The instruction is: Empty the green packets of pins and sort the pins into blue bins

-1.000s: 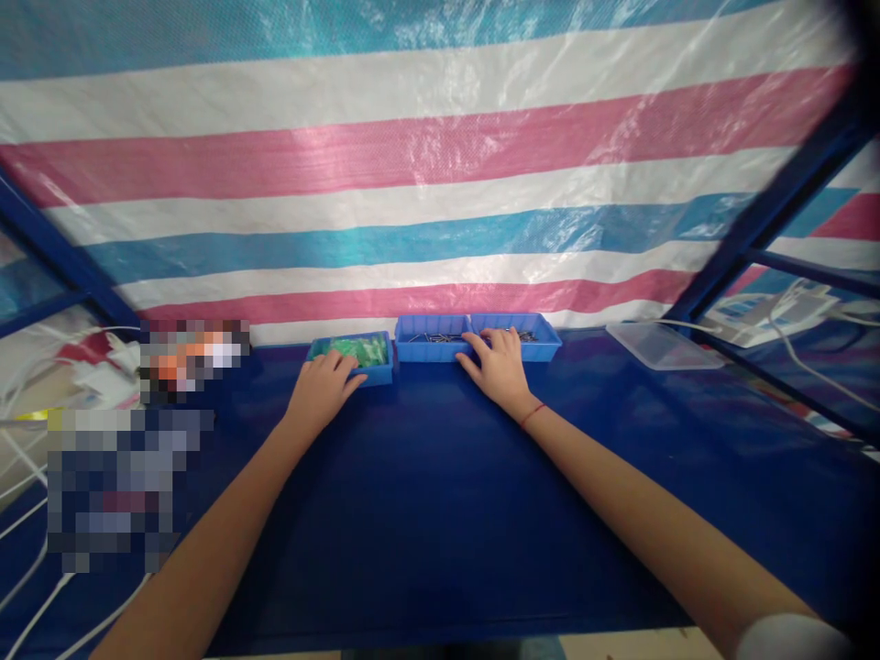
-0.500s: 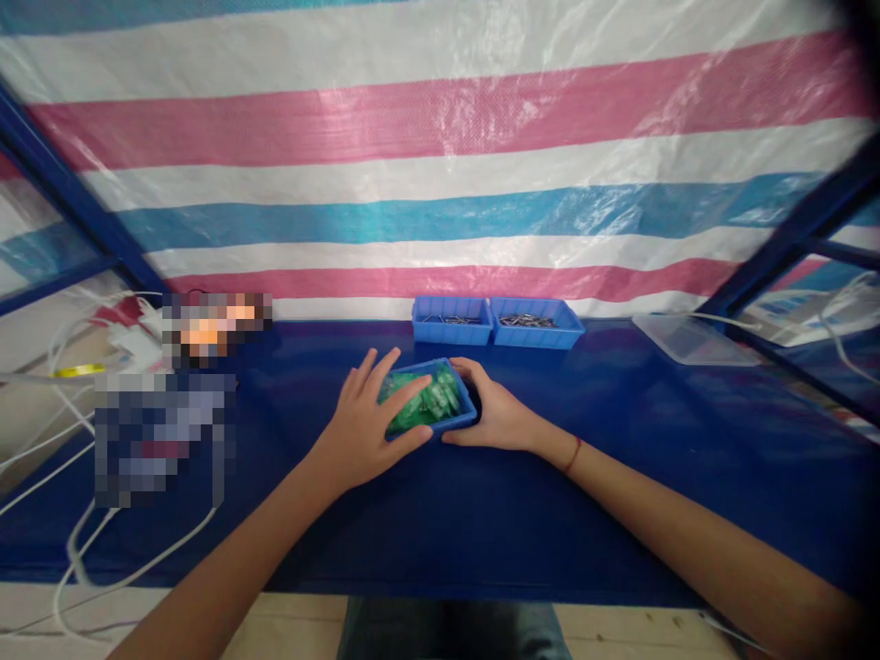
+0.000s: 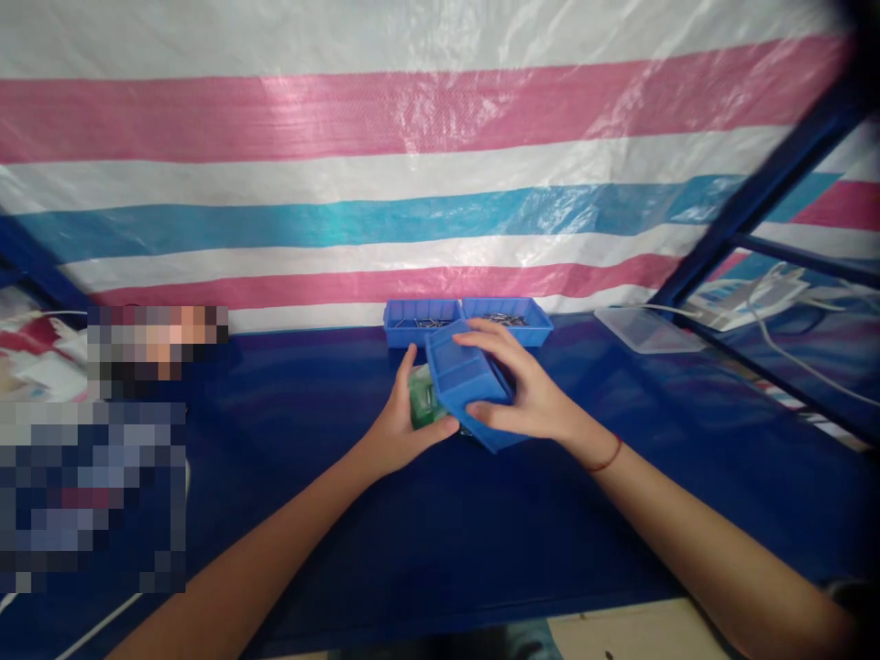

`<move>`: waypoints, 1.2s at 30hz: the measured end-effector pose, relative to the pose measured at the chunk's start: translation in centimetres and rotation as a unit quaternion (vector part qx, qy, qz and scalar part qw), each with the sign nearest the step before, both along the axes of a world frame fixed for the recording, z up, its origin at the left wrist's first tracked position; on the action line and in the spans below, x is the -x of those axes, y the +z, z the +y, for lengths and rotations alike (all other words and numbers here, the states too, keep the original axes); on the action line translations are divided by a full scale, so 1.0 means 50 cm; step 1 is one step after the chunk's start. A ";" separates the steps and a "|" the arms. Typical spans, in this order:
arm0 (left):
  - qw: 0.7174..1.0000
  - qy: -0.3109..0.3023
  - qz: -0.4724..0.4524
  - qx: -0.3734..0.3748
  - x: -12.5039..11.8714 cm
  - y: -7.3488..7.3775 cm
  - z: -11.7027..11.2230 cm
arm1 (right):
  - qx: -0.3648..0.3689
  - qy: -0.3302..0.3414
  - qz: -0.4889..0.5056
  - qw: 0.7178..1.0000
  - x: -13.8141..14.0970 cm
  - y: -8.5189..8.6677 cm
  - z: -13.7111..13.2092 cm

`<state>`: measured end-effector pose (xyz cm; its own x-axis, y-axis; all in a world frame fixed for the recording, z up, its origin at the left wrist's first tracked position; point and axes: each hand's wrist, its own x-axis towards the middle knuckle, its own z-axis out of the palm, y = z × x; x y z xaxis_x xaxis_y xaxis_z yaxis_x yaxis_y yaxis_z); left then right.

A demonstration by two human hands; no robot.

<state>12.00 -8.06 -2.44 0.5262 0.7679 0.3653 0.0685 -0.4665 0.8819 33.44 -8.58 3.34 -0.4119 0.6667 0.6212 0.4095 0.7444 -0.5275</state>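
Note:
Tipped steeply over the table, a small blue plastic bin (image 3: 464, 371) shows me its outer side, its mouth turned left and down. My right hand (image 3: 533, 394) grips it, fingers over the upper side and thumb along the near side. Green translucent plastic pieces (image 3: 422, 401) lie at the mouth, with my left hand (image 3: 395, 435) cupped around them, thumb in front and fingers behind. Their exact shape is hard to make out. Some dark bits beneath the bin are mostly hidden.
Two blue bins (image 3: 421, 337) with thin metal parts (image 3: 505, 320) stand side by side at the back of the dark blue table (image 3: 440, 541). A clear plastic tray (image 3: 650, 332) lies at back right near a white cable. Blurred-out items occupy the left side.
The blue bin, upright before, is now tipped over to the left by my right hand. My left hand has gone from lying over the green pieces to cupping them at the mouth.

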 end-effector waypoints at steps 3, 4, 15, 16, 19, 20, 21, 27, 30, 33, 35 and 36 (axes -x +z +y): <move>0.995 0.073 0.041 -0.044 0.027 0.003 -0.001 | -0.010 0.012 -0.036 0.999 0.027 0.000 -0.002; 0.992 0.093 0.065 -0.063 0.036 0.006 -0.003 | -0.010 0.019 -0.043 0.999 0.036 0.001 -0.003; 0.929 0.127 0.283 -0.201 0.048 0.041 -0.031 | -0.075 -0.076 -0.128 0.986 -0.025 0.108 -0.022; 0.926 0.147 0.277 -0.212 0.044 0.054 -0.034 | -0.091 -0.091 -0.113 0.985 -0.032 0.126 -0.026; 0.934 0.150 0.213 -0.243 0.020 0.114 -0.045 | -0.126 -0.101 -0.032 0.986 -0.022 0.164 -0.031; 0.939 0.129 0.188 -0.256 0.009 0.136 -0.049 | -0.132 -0.092 0.000 0.987 -0.010 0.170 -0.028; 0.941 0.129 0.162 -0.267 0.000 0.157 -0.052 | -0.134 -0.080 0.028 0.987 0.005 0.171 -0.023; 0.898 0.294 0.192 -0.267 0.064 0.191 -0.009 | -0.058 -0.044 0.059 0.996 0.053 0.088 0.031; 0.819 0.317 0.384 -0.287 0.171 0.161 0.040 | -0.015 -0.082 -0.061 0.995 0.050 0.013 0.060; 0.749 0.309 0.526 -0.259 0.247 0.125 0.084 | -0.035 -0.144 -0.155 0.977 0.065 -0.045 0.107; 0.723 0.307 0.571 -0.239 0.265 0.105 0.108 | -0.056 -0.167 -0.215 0.961 0.085 -0.063 0.148; 0.719 0.306 0.582 -0.224 0.266 0.098 0.120 | -0.056 -0.175 -0.238 0.954 0.094 -0.068 0.168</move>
